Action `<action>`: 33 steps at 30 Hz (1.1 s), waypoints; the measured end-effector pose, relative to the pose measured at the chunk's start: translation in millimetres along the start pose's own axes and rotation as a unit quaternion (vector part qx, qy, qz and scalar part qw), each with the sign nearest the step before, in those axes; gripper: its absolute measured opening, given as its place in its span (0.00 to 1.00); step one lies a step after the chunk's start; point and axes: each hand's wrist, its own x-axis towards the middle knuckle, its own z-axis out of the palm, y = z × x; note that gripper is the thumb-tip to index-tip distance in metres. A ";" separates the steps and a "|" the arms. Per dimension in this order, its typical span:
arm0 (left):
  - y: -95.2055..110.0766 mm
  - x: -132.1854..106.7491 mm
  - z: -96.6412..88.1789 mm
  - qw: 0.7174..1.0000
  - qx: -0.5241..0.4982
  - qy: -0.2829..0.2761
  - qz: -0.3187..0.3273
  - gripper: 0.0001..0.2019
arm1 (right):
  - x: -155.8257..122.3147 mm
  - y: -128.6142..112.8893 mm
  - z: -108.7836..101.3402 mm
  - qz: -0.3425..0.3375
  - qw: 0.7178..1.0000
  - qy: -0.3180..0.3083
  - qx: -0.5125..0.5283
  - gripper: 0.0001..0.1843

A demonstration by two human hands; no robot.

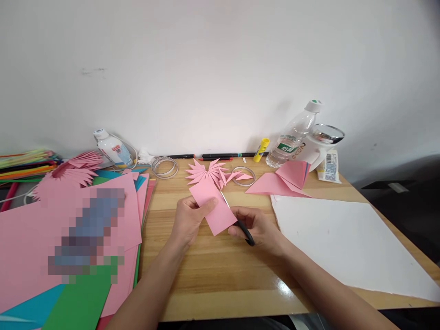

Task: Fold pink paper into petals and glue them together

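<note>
My left hand pinches a pink paper rectangle above the table, thumb on top. Black-handled scissors are in my right hand, fingers closed round the handles. Their metal blades lie along the right edge of the paper; whether they cut into it I cannot tell. Just behind the paper, a pink pleated paper fan shape lies on the table, with smaller folded pink pieces beside it.
Coloured paper sheets cover the left side, partly blurred. A white board lies right. Along the wall stand a spray bottle, tape rolls, a glue stick, a water bottle and a mug. Folded pink paper sits before them.
</note>
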 end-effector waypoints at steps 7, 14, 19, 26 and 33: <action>-0.2 0.1 0.5 1.000 -0.009 0.000 -0.008 0.10 | -0.3 0.5 0.4 0.013 1.000 0.021 -0.012 0.21; 3.2 -1.6 2.5 1.000 -0.016 0.009 -0.025 0.12 | -0.5 -1.3 -0.7 0.008 0.999 0.012 -0.044 0.21; 3.6 -1.6 2.6 0.999 -0.024 0.002 -0.030 0.11 | -0.7 0.3 -2.4 0.005 0.999 0.011 -0.053 0.19; 3.3 -1.1 2.1 1.000 -0.016 -0.012 -0.021 0.11 | 0.0 0.1 -1.5 0.026 0.997 0.032 -0.059 0.17; 3.5 -0.8 1.5 1.000 -0.019 0.000 -0.011 0.12 | -0.2 -1.8 -0.5 0.021 1.000 0.014 -0.007 0.19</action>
